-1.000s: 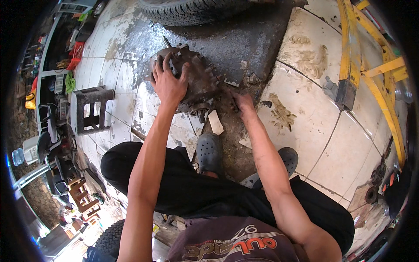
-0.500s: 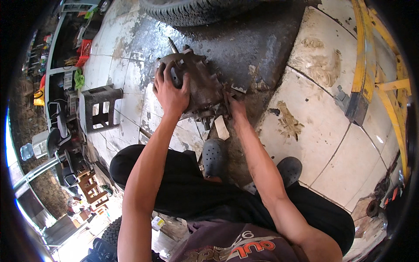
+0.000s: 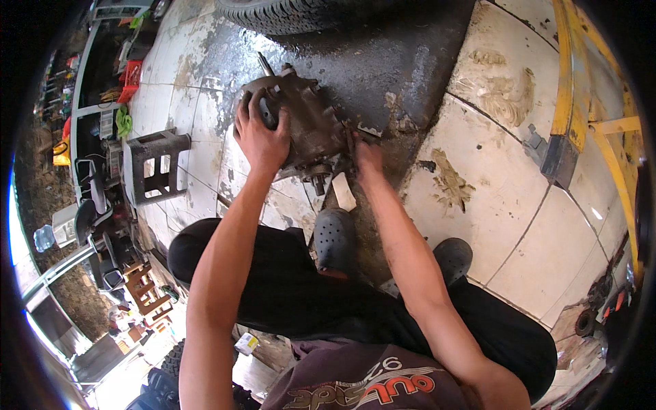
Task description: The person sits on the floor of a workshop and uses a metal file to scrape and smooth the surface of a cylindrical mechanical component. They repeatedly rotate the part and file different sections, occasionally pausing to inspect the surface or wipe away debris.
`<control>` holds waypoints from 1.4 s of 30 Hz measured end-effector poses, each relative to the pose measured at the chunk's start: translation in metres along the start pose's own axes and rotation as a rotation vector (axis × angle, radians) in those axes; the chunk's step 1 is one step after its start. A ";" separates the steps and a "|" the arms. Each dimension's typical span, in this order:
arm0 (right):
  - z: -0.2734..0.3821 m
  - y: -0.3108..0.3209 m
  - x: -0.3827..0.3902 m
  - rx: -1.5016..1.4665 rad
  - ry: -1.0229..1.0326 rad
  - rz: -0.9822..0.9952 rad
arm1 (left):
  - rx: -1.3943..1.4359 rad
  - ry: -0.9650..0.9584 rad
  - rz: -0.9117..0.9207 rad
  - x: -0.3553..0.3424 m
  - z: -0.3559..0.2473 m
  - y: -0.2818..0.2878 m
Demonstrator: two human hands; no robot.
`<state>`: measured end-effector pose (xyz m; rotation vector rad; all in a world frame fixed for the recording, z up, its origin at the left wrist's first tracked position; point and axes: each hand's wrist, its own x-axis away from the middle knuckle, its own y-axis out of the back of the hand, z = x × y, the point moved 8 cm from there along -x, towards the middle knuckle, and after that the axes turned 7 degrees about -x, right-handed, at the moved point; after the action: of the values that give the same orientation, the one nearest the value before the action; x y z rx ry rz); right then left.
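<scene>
A dark, greasy metal gearbox (image 3: 307, 123) rests on the floor in front of me. One splined shaft juts from its far left end and another from its near side. My left hand (image 3: 264, 140) is wrapped over the left end of the casing, fingers curled around a rounded opening there. At the gearbox's right edge, my right hand (image 3: 367, 156) is closed with its fingers bent against the casing. Its fingertips are partly hidden in shadow, but they appear to grip that edge. A small pale flat piece (image 3: 344, 192) lies just below the gearbox.
A tire (image 3: 280, 17) lies beyond the gearbox on wet dark floor. To the left stands a grey plastic stool (image 3: 158, 167), with cluttered shelves past it. A yellow metal frame (image 3: 569, 89) stands on the right. My grey clogs (image 3: 335, 239) are close below the gearbox.
The gearbox has shifted slightly left, with my left hand moving along on it. My right hand stays at its right edge, and more of the dark piece beside those fingers shows.
</scene>
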<state>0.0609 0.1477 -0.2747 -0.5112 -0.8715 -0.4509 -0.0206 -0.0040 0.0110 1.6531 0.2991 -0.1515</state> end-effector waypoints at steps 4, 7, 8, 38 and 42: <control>0.014 0.004 -0.004 0.314 0.011 -0.081 | 0.006 0.003 -0.006 -0.002 -0.005 -0.003; 0.000 -0.004 -0.006 -0.102 0.156 0.103 | 0.014 0.006 -0.005 -0.002 -0.008 -0.007; 0.002 -0.005 -0.001 -0.191 0.174 0.126 | 0.011 0.015 0.003 0.000 -0.007 -0.009; 0.021 -0.005 0.025 -0.247 0.041 0.121 | 0.003 -0.005 -0.052 0.000 0.004 -0.003; 0.040 0.011 0.009 0.310 0.135 -0.152 | 0.007 -0.031 -0.051 0.000 -0.004 -0.005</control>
<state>0.0487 0.1784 -0.2487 -0.1286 -0.8346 -0.4721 -0.0222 0.0005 0.0069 1.6491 0.3176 -0.2170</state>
